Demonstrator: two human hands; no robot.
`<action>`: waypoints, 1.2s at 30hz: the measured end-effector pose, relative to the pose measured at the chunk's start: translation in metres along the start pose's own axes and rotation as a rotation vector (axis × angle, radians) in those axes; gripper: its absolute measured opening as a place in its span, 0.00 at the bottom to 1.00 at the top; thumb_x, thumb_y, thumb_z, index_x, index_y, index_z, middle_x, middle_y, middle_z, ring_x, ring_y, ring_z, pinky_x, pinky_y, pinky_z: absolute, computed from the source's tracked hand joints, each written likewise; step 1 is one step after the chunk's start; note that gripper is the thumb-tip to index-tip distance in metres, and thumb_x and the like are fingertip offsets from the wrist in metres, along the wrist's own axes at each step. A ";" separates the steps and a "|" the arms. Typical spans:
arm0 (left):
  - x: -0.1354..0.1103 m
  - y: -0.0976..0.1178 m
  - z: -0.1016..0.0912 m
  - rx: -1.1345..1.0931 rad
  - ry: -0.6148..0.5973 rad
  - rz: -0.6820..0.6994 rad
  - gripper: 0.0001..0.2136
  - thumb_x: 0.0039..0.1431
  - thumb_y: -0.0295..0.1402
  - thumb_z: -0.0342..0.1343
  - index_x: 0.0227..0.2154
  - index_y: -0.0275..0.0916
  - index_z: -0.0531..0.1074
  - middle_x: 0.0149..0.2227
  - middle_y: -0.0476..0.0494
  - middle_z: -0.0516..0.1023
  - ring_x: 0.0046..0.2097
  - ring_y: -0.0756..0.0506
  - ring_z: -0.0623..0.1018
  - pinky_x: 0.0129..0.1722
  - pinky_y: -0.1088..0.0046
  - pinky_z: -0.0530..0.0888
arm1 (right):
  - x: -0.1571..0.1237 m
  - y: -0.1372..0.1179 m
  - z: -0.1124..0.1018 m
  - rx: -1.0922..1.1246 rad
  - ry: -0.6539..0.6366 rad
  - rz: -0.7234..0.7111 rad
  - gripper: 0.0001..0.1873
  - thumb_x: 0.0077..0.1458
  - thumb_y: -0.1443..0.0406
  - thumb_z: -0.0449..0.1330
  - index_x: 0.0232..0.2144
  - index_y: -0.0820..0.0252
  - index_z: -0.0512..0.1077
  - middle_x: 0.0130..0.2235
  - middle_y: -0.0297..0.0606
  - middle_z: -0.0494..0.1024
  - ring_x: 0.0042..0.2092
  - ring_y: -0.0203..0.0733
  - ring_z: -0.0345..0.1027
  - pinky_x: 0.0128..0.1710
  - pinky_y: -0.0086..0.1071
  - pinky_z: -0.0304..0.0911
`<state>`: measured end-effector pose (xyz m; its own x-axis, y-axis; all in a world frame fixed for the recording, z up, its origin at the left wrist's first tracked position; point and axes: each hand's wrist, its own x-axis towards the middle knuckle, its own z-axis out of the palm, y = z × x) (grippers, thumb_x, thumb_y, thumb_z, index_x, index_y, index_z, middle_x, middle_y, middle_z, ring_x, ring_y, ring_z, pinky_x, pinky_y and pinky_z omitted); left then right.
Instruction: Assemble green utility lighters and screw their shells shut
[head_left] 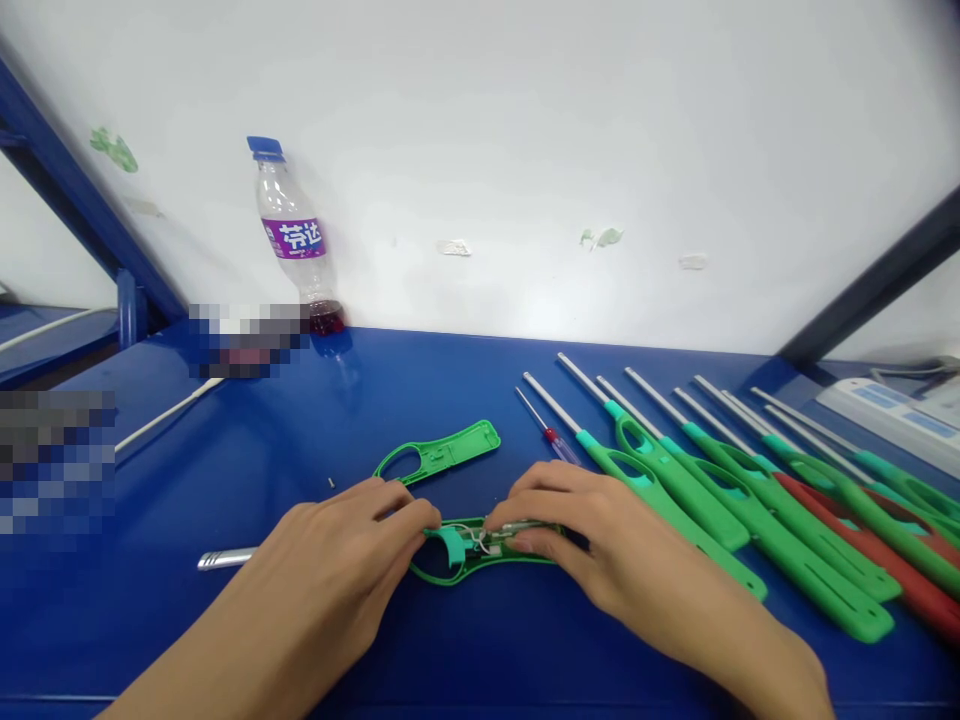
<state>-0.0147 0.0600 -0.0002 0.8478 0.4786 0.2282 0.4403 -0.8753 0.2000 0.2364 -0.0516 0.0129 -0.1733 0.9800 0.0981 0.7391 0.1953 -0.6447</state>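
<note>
An opened green lighter body (465,553) lies on the blue table (285,440), its inner parts and a teal trigger showing. My left hand (341,555) pinches its left end, fingers closed on it. From the right, my right hand (592,535) presses curled fingertips on the middle of the same body. The metal tube (225,558) of this lighter sticks out to the left under my left hand. Just behind lies the detached green cover half (442,452).
Several assembled long-nosed lighters (720,500), green and red, lie in a row on the right. A small red-handled screwdriver (546,428) sits beside them. A plastic bottle (296,240) leans on the white wall. A white power strip (892,415) is far right.
</note>
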 end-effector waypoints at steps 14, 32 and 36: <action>-0.002 -0.002 0.002 0.012 0.018 0.015 0.15 0.73 0.24 0.49 0.41 0.46 0.80 0.37 0.46 0.83 0.35 0.46 0.83 0.36 0.75 0.77 | -0.002 -0.001 0.000 0.005 0.011 -0.001 0.20 0.73 0.72 0.60 0.50 0.38 0.82 0.49 0.25 0.79 0.46 0.35 0.75 0.46 0.31 0.67; -0.001 -0.001 0.001 0.010 0.006 0.013 0.14 0.72 0.24 0.49 0.39 0.45 0.79 0.38 0.46 0.83 0.36 0.45 0.83 0.36 0.74 0.77 | 0.000 -0.006 0.000 -0.170 -0.005 0.021 0.22 0.72 0.75 0.57 0.51 0.42 0.82 0.45 0.33 0.78 0.43 0.41 0.74 0.40 0.34 0.65; 0.001 0.000 0.000 0.039 -0.016 0.012 0.14 0.71 0.24 0.49 0.37 0.45 0.78 0.37 0.46 0.83 0.35 0.45 0.83 0.36 0.74 0.77 | 0.000 -0.007 0.000 -0.170 -0.026 0.034 0.22 0.73 0.75 0.55 0.51 0.42 0.81 0.47 0.32 0.78 0.44 0.41 0.74 0.42 0.35 0.66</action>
<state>-0.0137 0.0603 0.0006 0.8577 0.4672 0.2147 0.4410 -0.8831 0.1602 0.2315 -0.0530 0.0170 -0.1617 0.9852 0.0570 0.8440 0.1680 -0.5094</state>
